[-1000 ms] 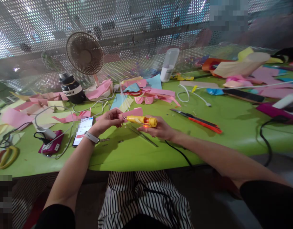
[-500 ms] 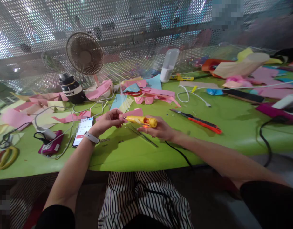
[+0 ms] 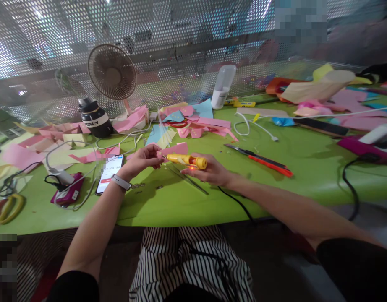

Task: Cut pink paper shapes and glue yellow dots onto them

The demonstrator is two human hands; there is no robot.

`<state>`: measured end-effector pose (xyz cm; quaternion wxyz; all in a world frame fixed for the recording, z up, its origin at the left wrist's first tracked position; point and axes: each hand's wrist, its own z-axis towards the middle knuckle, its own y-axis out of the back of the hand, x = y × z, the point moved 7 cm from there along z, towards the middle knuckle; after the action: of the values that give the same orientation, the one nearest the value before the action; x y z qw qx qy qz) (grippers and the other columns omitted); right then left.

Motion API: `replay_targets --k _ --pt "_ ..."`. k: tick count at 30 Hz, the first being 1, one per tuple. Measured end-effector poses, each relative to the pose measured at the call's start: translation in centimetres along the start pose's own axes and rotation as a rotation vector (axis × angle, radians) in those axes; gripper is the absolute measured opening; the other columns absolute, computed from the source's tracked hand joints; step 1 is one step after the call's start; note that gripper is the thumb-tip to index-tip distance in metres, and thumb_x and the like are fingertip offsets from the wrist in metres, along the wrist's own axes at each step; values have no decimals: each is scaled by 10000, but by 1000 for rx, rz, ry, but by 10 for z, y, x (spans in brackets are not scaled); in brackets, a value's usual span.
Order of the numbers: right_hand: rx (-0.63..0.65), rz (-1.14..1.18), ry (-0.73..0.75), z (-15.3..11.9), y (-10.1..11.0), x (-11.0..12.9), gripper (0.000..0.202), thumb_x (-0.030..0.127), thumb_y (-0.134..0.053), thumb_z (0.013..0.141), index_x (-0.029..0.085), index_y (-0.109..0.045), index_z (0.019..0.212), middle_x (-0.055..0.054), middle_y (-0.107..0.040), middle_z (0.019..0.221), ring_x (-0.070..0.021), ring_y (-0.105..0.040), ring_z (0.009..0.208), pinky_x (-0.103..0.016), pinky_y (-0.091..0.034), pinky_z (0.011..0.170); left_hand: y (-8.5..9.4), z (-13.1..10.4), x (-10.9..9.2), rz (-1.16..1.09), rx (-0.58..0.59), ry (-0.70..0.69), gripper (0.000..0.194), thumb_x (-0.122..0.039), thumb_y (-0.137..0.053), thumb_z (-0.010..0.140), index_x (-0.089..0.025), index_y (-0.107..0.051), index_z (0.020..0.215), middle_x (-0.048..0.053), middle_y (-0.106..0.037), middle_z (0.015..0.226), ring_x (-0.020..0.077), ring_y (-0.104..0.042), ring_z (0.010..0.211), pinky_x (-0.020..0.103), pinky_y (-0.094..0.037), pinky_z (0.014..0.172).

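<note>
Yellow glue gun (image 3: 187, 160) in right hand (image 3: 214, 171), left hand (image 3: 145, 159) pinching pink paper (image 3: 174, 149), forearms converging.

Black short sleeves (image 3: 74, 286); pale grey wristband (image 3: 121, 182) on left wrist; black-and-white striped trousers (image 3: 190, 264), dark drawstring (image 3: 209, 256).

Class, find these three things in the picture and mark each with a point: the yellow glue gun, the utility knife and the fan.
Yellow glue gun (image 3: 181, 158): head view, on its yellow body.
Utility knife (image 3: 265, 163): head view, on its handle.
Fan (image 3: 115, 76): head view, on its round hub.
</note>
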<state>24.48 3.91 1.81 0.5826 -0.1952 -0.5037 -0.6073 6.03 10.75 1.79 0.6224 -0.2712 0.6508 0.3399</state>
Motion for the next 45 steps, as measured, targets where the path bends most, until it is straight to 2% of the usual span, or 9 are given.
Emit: replay_targets --k 15,21,26,30,35,37,39,42,45 --pt "4 -67 12 1 0 -2 365 490 -729 816 211 -506 740 55 -449 624 -98 -397 547 -267 -319 513 0 -1 1 9 -6 7 375 -270 -840 720 -147 -593 973 12 -702 803 88 -635 620 213 -515 591" --pt "-7 -207 4 5 16 1 462 593 -701 803 235 -424 709 59 -428 598 -103 -375 531 -266 -299 507 6 0 1 -7 -62 -2 375 -292 -852 696 -148 -609 943 -3 -693 770 79 -623 605 204 -510 583" --pt "-24 -552 -163 14 40 -15 391 572 -705 800 218 -557 880 -21 -622 759 -166 -533 641 -285 -361 573 22 1 0 -34 -251 -4 419 -284 -862 642 -156 -609 950 -19 -694 720 72 -610 565 186 -488 555" --pt "111 -901 -353 15 49 -46 339 506 -731 785 215 -634 930 -79 -700 904 -222 -613 747 -301 -368 597 29 1 -1 -54 -341 -15 433 -267 -861 604 -162 -600 933 -32 -685 702 72 -612 566 181 -490 559" --pt "142 -966 -252 13 54 -38 351 439 -724 797 197 -695 1050 -132 -685 1121 -283 -634 921 -355 -436 691 31 0 -3 -44 -369 -18 423 -258 -835 612 -175 -573 934 -42 -672 711 81 -633 580 192 -504 573" --pt "165 -944 -123 12 46 -19 306 345 -679 834 190 -696 1098 -129 -679 1163 -280 -632 968 -367 -452 747 31 0 -3 -46 -364 -30 400 -252 -821 625 -175 -569 926 -41 -666 717 81 -634 583 193 -506 573" --pt "294 -865 -17 6 26 -1 264 318 -609 889 192 -689 1107 -110 -696 1149 -252 -640 954 -356 -455 759 31 0 -3 -53 -356 -38 383 -247 -815 637 -173 -569 920 -38 -660 719 80 -632 584 194 -506 570" --pt "524 -836 -108 -8 -5 5 294 439 -665 863 182 -684 1005 -98 -725 987 -236 -642 824 -341 -428 679 31 1 -2 -63 -345 -41 376 -237 -822 646 -172 -572 920 -33 -658 716 81 -628 583 200 -512 570" --pt "573 -899 -179 -14 -18 4 158 312 -616 888 164 -666 910 -121 -728 944 -238 -640 801 -335 -390 652 31 1 0 -66 -345 -29 373 -211 -824 661 -167 -576 936 -30 -657 706 84 -629 580 207 -523 576"
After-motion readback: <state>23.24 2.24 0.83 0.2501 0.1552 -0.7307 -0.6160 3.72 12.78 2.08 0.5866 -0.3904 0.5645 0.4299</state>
